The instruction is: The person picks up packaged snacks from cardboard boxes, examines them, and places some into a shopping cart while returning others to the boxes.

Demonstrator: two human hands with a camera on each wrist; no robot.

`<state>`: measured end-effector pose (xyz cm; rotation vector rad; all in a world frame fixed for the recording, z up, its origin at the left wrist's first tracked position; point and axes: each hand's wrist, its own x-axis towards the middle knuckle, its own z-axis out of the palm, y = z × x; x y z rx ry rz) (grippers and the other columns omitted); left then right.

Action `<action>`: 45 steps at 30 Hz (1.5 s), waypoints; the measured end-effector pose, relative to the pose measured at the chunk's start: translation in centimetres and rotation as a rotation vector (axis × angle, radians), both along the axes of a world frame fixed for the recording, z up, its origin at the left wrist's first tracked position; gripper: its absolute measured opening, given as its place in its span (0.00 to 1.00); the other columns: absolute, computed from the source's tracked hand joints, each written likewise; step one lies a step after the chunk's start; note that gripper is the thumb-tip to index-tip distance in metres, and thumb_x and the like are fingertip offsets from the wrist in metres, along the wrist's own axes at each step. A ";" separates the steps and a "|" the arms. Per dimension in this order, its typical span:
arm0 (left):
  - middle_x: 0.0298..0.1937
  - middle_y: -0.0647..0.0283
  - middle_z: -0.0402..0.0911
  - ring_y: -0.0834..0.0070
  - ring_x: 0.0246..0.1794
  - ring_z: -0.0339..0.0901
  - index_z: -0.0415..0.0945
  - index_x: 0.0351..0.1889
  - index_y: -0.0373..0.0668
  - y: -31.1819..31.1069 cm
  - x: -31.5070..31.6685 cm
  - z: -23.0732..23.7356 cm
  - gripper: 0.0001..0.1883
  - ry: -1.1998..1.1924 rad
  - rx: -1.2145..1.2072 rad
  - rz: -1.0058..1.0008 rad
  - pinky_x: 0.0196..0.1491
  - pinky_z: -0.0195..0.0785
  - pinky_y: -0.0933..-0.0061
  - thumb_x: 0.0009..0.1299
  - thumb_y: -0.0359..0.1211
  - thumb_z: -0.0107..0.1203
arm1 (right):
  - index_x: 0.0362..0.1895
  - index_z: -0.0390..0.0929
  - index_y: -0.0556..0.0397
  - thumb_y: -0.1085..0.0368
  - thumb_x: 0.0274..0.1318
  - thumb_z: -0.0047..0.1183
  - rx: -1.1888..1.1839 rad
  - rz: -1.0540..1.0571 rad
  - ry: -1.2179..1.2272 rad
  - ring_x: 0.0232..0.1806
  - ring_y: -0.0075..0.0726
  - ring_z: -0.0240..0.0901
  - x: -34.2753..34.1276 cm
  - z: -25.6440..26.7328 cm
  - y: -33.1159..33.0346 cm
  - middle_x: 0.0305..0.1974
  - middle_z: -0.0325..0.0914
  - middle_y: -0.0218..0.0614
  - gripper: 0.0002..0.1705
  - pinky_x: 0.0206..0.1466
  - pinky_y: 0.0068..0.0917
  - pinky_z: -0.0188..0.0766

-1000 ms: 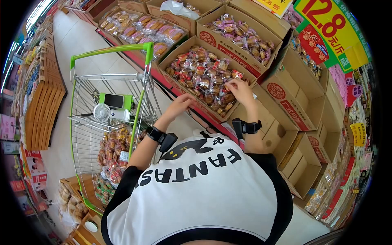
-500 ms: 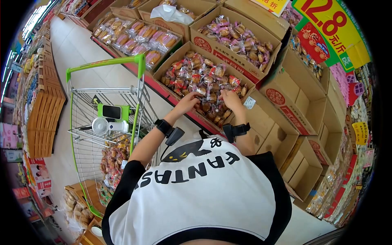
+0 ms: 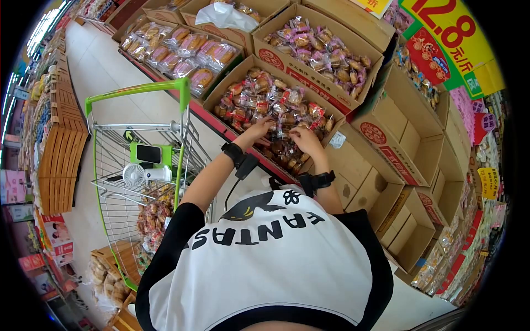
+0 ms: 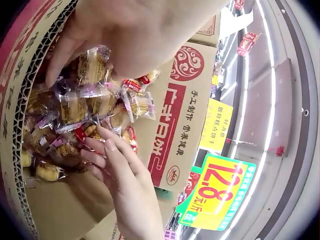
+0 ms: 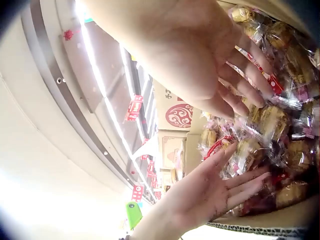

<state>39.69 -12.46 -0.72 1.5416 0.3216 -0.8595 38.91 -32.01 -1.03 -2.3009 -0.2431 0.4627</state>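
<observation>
A cardboard box [image 4: 75, 205] holds a heap of small wrapped pastries [image 3: 256, 102], in clear film with red and pink print. Over the near part of the heap, my left hand [image 3: 258, 131] reaches in from the left, its fingers extended and touching the packets in the right wrist view. My right hand [image 3: 306, 140] lies just beside it, palm down. In the left wrist view the fingertips of the right hand [image 4: 125, 175] rest against a red-printed packet [image 4: 85, 137]. Neither hand shows a packet gripped. Both wrists wear black straps.
A green-handled shopping cart [image 3: 138, 91] stands at the left with bagged goods, a phone and a small white fan [image 3: 133, 175]. More pastry boxes line the back; several bare cardboard boxes [image 3: 397, 124] sit at the right. A price sign [image 3: 441, 33] hangs upper right.
My left hand has moved right from the box's edge onto the pastries. My right hand has shifted left and toward me, so the hands are now close together. The view has shifted slightly.
</observation>
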 end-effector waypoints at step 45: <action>0.25 0.69 0.60 0.83 0.23 0.60 0.52 0.30 0.47 0.3 -0.1 -2.8 0.12 -0.626 -0.142 0.222 0.21 0.55 0.83 0.60 0.30 0.47 | 0.57 0.48 0.50 0.52 0.51 0.42 -0.201 0.129 0.221 0.30 0.47 0.72 1.2 -6.1 2.5 0.32 0.74 0.49 0.32 0.35 0.39 0.66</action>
